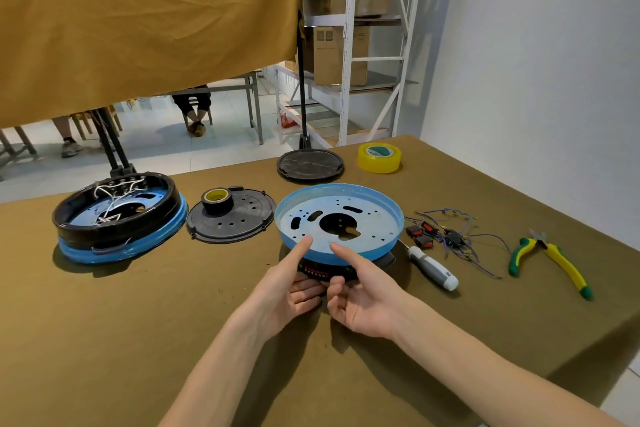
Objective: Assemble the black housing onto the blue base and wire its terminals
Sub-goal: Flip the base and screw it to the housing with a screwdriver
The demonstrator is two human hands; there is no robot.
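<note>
Head view, nearest first: both forearms reach in over the brown desk (104, 340), and the two hands meet at the near edge of the task's parts. Left hand (287, 291) has its thumb laid on the rim of the blue base (381, 215) while its fingers curl underneath against the black housing (327, 272); right hand (363, 302) does the same just beside it, thumb on the blue rim, fingers curled at the housing's edge. The blue base sits on top of the black housing, tilted up toward the hands. Right of the right hand lie a grey-handled screwdriver (433, 269), a tangle of wires with red switches (446, 236), and yellow-green pliers (550, 256). Left of the left hand are a black cover plate (239, 225) carrying a tape roll (216, 199), and farther left a finished assembly (117, 215). Beyond the hands stand a round black disc (310, 165) and a yellow tape roll (379, 158).
</note>
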